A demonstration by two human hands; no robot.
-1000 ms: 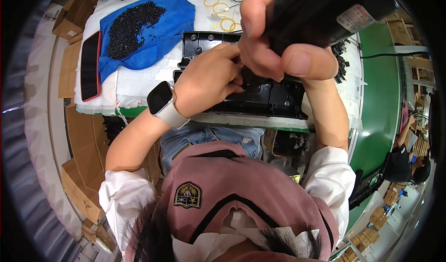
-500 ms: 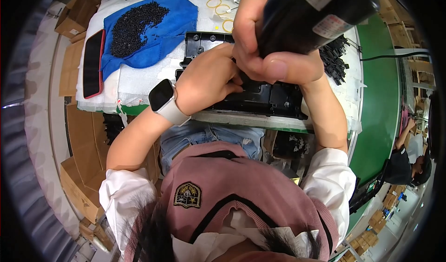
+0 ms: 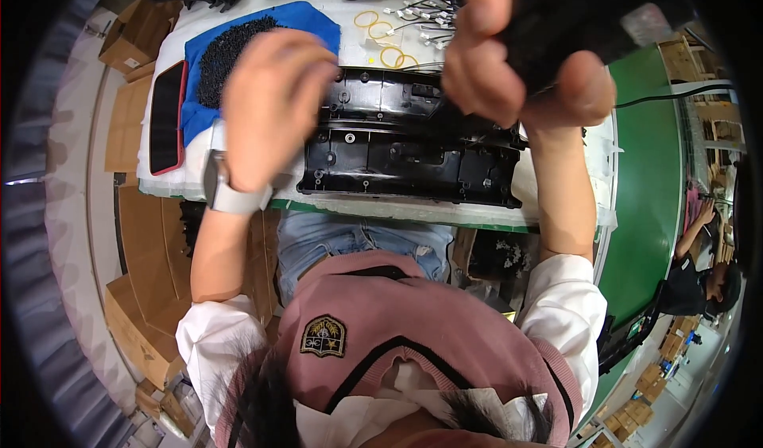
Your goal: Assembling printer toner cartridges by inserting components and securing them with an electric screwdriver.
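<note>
The white-covered workbench (image 3: 238, 179) spreads out ahead of me, and the biggest piece on it is the long black plastic housing (image 3: 405, 150), lying flat near the front edge, its ribbed inside facing up with several screw bosses showing. To its left sits a blue cloth (image 3: 306, 20) carrying a heap of small black screws (image 3: 226, 50), and left of that again a phone in a red case (image 3: 165, 116) lies flat. Far across the bench, beyond the housing, are a few yellow rubber bands (image 3: 381, 38) and a bundle of white-tipped wire leads (image 3: 425, 15).

My right hand (image 3: 509, 74) is raised above the right part of the housing, fingers and thumb wrapped firmly round a black power tool (image 3: 588, 19) with a cable (image 3: 675, 94) trailing off to the right. My left hand (image 3: 270, 106), a pale-strapped watch (image 3: 226, 190) on its wrist, hovers over the left end of the housing, close to the cloth. Its fingers curl downward away from view, so I cannot tell whether they pinch anything.
</note>
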